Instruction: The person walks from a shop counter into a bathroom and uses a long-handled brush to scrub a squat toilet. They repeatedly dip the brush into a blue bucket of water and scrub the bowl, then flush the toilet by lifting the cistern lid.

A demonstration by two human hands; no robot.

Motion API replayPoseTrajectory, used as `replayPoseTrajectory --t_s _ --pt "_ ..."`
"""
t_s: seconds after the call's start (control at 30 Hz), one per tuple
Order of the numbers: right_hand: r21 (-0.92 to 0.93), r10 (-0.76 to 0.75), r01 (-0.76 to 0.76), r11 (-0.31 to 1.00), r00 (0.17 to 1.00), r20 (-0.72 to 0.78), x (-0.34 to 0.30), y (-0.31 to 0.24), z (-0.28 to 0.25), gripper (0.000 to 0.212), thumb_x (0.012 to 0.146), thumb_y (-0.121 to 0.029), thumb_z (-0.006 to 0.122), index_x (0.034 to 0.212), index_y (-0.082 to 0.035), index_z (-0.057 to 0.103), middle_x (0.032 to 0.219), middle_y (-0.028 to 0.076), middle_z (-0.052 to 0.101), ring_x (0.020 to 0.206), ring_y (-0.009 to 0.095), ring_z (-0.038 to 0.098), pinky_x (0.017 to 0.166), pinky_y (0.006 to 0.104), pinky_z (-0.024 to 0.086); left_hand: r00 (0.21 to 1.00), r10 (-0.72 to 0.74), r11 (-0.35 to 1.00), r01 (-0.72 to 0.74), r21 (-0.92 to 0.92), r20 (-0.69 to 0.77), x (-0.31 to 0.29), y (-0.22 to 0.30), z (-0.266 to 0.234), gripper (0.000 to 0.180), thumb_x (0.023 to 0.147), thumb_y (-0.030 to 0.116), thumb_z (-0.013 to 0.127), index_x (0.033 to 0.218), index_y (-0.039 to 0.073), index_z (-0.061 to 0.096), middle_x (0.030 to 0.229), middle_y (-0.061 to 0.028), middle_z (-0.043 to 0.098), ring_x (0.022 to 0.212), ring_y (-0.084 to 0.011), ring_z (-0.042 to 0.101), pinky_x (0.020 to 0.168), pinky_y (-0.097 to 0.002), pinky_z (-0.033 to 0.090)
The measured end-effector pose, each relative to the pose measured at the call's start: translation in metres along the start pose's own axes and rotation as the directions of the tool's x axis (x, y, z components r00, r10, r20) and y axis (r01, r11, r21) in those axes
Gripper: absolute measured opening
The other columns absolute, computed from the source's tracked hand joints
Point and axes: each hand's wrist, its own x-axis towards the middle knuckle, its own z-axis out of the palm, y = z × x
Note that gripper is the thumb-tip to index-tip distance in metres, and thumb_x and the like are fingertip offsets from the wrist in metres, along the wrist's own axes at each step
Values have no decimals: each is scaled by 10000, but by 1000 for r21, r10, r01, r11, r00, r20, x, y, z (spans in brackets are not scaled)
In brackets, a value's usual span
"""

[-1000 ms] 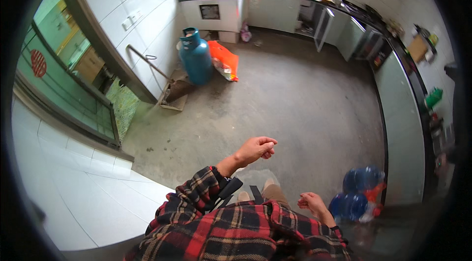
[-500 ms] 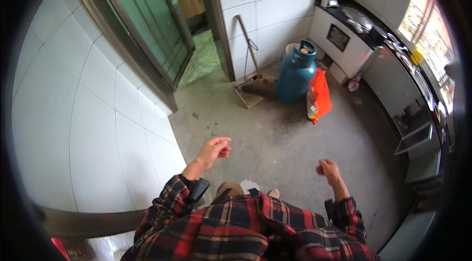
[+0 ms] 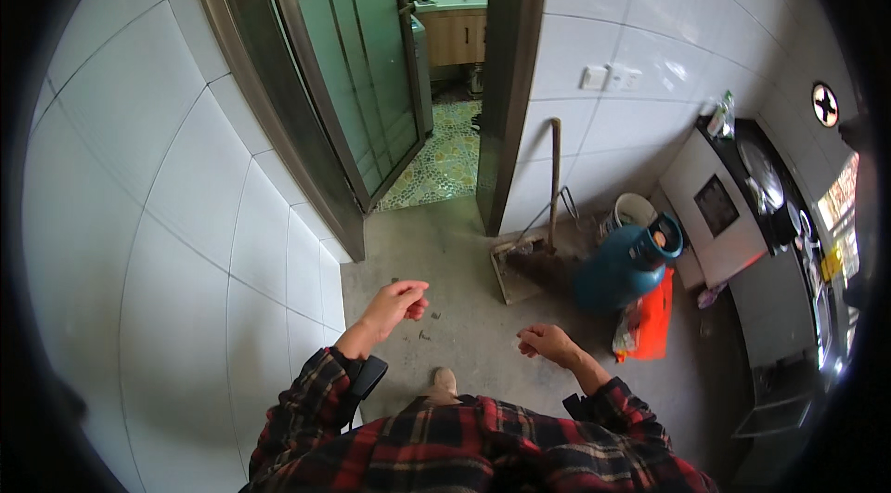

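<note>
Out ahead of my body on the left, over the grey floor, hovers my left hand (image 3: 394,305). Its fingers are curled in loosely, with nothing in them. My right hand (image 3: 548,344) is bent inward at the front of my body, its fingers also curled and nothing visible in them. Neither hand touches anything. Nearest to the right hand are a teal gas cylinder (image 3: 613,272) and an orange bag (image 3: 657,318) against its side. A broom (image 3: 555,179) leans on the white wall, and a dustpan (image 3: 509,287) lies at its foot.
Ahead, a green glass door (image 3: 357,57) stands ajar in a brown frame, showing a patterned floor (image 3: 436,145) and a sink cabinet (image 3: 457,36). A tiled wall (image 3: 186,242) runs close along my left. A white bucket (image 3: 634,210) stands behind the cylinder. The kitchen counter (image 3: 756,163) lines the right.
My view has shifted toward the doorway, which now appears more central; the cylinder and broom appear farther right and lower. My right hand has come inward, closer to the left one.
</note>
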Motion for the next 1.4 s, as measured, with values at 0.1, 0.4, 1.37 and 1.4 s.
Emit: replayPoseTrajectory --t_s 0.1,0.4,1.37,1.4 --pt "17 97 -96 995 994 -56 34 -24 -27 284 914 -243 529 989 16 617 806 79 649 713 152 621 662 270 512 996 26 1000 -27 7 85 52 45 5 297 934 199 522 1160 9 548 872 -59 613 725 -98 570 697 -238 502" --pt "226 183 -155 962 978 -105 205 -95 -109 243 898 -228 541 888 4 613 718 70 612 588 133 571 523 264 467 983 134 989 -140 37 125 188 147 -41 287 946 181 490 1161 -2 547 897 -62 607 760 -111 568 722 -243 489" --pt "-166 135 -102 981 970 201 724 -425 -112 332 901 -318 522 965 -5 612 834 89 632 742 174 615 654 313 525 990 89 995 -94 40 110 664 397 -255 352 927 197 528 1218 0 505 876 -52 606 762 -117 577 731 -270 502" --pt "-111 114 -95 989 977 180 740 -434 -115 324 900 -311 520 963 -7 612 837 88 630 739 174 613 655 312 526 986 126 991 -131 36 108 674 404 -255 349 929 195 524 1217 -1 505 877 -52 605 761 -116 576 730 -269 502"
